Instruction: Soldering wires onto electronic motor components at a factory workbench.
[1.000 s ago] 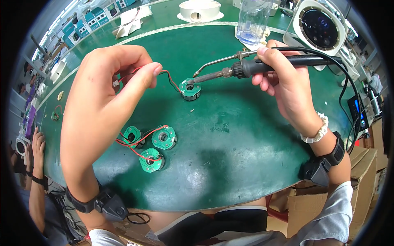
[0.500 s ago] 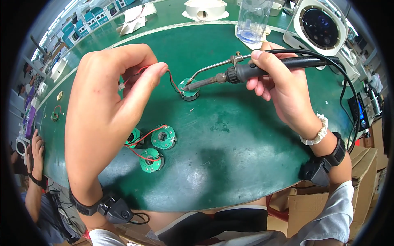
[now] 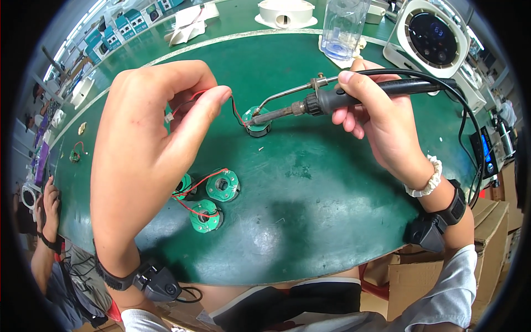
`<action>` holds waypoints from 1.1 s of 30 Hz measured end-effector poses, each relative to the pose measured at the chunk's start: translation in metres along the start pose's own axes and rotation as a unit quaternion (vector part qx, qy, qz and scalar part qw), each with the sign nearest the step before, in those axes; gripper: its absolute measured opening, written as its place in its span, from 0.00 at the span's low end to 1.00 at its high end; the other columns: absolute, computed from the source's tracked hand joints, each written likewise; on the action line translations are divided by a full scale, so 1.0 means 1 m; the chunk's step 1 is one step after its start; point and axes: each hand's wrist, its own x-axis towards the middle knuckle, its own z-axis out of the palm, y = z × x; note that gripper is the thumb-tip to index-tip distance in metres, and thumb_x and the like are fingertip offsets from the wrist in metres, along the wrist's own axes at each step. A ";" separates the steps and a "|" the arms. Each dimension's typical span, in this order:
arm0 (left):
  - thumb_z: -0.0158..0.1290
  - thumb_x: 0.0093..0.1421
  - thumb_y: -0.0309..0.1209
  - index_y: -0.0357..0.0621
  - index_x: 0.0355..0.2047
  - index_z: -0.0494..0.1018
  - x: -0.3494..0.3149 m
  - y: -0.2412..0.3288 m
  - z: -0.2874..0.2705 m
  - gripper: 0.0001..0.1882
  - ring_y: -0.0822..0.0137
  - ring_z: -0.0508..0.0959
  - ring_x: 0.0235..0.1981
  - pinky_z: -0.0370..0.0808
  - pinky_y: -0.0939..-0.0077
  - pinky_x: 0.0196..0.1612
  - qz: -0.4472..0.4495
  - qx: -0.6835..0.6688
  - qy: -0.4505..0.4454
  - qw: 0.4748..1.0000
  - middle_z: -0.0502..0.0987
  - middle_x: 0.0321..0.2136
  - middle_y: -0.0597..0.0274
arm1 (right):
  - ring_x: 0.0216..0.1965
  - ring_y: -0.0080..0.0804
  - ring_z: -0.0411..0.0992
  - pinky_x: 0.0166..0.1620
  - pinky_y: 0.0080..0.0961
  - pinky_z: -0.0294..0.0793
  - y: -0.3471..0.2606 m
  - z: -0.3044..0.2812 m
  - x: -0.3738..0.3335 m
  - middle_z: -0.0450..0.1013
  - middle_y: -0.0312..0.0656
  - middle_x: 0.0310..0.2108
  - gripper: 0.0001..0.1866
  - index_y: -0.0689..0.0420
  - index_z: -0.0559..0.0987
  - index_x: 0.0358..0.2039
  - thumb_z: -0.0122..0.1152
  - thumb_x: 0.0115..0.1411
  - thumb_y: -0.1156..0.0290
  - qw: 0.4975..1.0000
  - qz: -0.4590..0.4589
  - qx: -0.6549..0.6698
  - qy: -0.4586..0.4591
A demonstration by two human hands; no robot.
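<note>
"Comparing the frames, what has just been changed?"

"The tip of the soldering iron (image 3: 326, 100) has been shifted left, from over the hole of the far ring-shaped board (image 3: 262, 126) to its left edge, where the red and black wires (image 3: 236, 110) are attached. The thin metal tube (image 3: 287, 91), held apart 1 second ago, has been brought down beside the tip."

"What is meant by that for the work?"

"Heat is probably being put on the wire joint, though exact contact is hidden."

"And the fingers?"

"Those of the left hand (image 3: 148, 123) are pinched narrow on the wires, with a white plug (image 3: 169, 118) showing beside them; those of the right hand (image 3: 375, 108) are wrapped around the iron's handle."

"What else differs?"

"Since 0.5 seconds ago, little: everything on the table (image 3: 326, 221) is seen slightly farther right. The 3 near boards (image 3: 230, 191) are left untouched."
</note>
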 end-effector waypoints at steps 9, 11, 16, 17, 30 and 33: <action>0.52 0.49 0.26 0.40 0.27 0.69 0.001 0.002 -0.005 0.05 0.77 0.64 0.21 0.60 0.83 0.25 -0.011 0.046 -0.041 0.998 0.70 0.21 0.68 | 0.12 0.15 0.62 0.14 0.09 0.58 -0.001 -0.009 0.003 0.67 0.37 0.13 0.11 0.58 0.69 0.19 0.49 0.52 0.66 1.000 -0.016 0.004 0.015; 0.53 0.49 0.26 0.40 0.28 0.69 0.001 0.003 -0.007 0.05 0.77 0.64 0.21 0.60 0.83 0.25 0.006 0.076 -0.053 0.996 0.69 0.21 0.68 | 0.13 0.16 0.64 0.15 0.10 0.60 -0.002 -0.010 0.002 0.68 0.38 0.14 0.10 0.62 0.72 0.21 0.51 0.52 0.68 1.000 -0.008 0.021 0.011; 0.54 0.45 0.23 0.40 0.28 0.70 0.005 0.002 -0.005 0.07 0.78 0.66 0.22 0.59 0.85 0.25 -0.013 -0.032 -0.028 0.999 0.72 0.24 0.67 | 0.13 0.16 0.64 0.15 0.10 0.60 -0.001 -0.011 0.002 0.68 0.38 0.14 0.10 0.62 0.72 0.21 0.51 0.52 0.68 0.999 -0.008 0.031 0.007; 0.54 0.45 0.23 0.40 0.28 0.70 0.006 0.001 -0.004 0.07 0.78 0.66 0.22 0.59 0.85 0.25 -0.012 -0.032 -0.027 0.999 0.72 0.24 0.67 | 0.13 0.16 0.64 0.15 0.10 0.60 -0.001 -0.013 0.003 0.68 0.38 0.14 0.10 0.62 0.72 0.21 0.51 0.52 0.68 0.999 -0.009 0.031 0.007; 0.48 0.44 0.20 0.39 0.21 0.64 0.009 -0.005 0.008 0.04 0.79 0.68 0.26 0.61 0.89 0.24 -0.071 -0.178 -0.058 0.980 0.70 0.23 0.66 | 0.13 0.17 0.65 0.15 0.10 0.60 -0.002 -0.015 0.004 0.68 0.39 0.14 0.10 0.62 0.71 0.21 0.51 0.51 0.68 0.999 -0.021 0.034 0.034; 0.45 0.43 0.19 0.39 0.20 0.62 0.008 -0.006 0.008 0.04 0.79 0.67 0.26 0.61 0.89 0.25 -0.036 -0.157 -0.058 0.985 0.70 0.23 0.65 | 0.13 0.17 0.65 0.15 0.10 0.60 -0.002 -0.016 0.004 0.68 0.39 0.14 0.10 0.62 0.72 0.21 0.51 0.52 0.68 0.999 -0.020 0.034 0.033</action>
